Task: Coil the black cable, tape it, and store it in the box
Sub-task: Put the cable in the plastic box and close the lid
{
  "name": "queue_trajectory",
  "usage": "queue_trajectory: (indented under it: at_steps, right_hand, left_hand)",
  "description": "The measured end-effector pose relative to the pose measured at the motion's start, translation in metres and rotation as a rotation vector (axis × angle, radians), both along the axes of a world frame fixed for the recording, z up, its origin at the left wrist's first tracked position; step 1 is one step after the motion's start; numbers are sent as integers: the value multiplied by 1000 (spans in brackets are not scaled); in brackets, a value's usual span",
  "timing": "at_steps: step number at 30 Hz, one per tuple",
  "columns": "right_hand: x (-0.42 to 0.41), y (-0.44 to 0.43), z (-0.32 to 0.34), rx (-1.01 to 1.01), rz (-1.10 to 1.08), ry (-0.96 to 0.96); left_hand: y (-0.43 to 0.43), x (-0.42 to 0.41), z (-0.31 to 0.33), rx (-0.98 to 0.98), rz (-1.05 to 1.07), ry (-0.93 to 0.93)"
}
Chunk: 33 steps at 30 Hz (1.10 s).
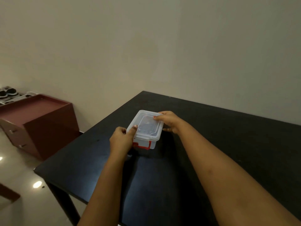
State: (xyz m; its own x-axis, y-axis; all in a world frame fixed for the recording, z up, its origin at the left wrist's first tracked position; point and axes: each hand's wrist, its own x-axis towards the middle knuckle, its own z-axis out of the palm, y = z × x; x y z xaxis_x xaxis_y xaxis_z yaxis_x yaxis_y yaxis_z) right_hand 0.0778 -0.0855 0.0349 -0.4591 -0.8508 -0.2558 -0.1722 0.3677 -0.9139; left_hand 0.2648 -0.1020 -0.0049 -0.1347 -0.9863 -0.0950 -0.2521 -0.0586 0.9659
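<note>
- On the floor at far left, a maroon cabinet (40, 115) with a flat, matt top and small drawer knobs is seen; behind it, dark shoes (9, 92) are kept on a pale rack.
- At the near left corner of the box (153, 144), the left hand (121, 139) is wrapped round the wall, with the thumb pressed on the rim of the lid (147, 124).
- The box is set on the black table (228, 136), near its left edge and between the two hands. It is made of thin, translucent, smooth plastic with rounded corners, and it is judged to be light, fairly stiff and somewhat slippery.
- The lid is laid flat on top, with a raised rectangular panel moulded into it. Only a dim dark patch is made out through it, so it cannot be told whether the black cable is inside.
- A red latch (141, 145) is hung at the near end wall, apparently not yet snapped up over the rim.
- The best hold is judged to be at opposite corners under the rim, where the wall is stiffest; the lid's centre would probably flex if pressed.
- At the far right corner, the right hand (169, 121) is closed on the box, fingers over the lid edge and thumb against the side.
- The table top is dark, matt and hard, with faint scuffs.
</note>
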Motion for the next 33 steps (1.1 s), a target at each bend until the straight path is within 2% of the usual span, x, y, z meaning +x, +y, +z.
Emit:
queue_trajectory:
  at_steps: [8,14,21,27,29,33]
  right_hand:
    - [-10,-7,-1,-81,1,-165]
    - [-4,-6,-2,-196,14,89]
    - [-5,-4,1,-183,55,270]
    - [2,-1,2,-116,79,469]
    - [10,7,3,-89,96,530]
    - [35,36,2,-76,95,528]
  left_hand:
    - [2,-1,3,-126,90,106]
    - [7,-3,2,-378,172,58]
    - [9,-10,4,-423,217,38]
    - [11,-15,7,-596,213,-150]
    - [10,-15,12,-605,164,-238]
    - [12,-12,21,-536,70,-359]
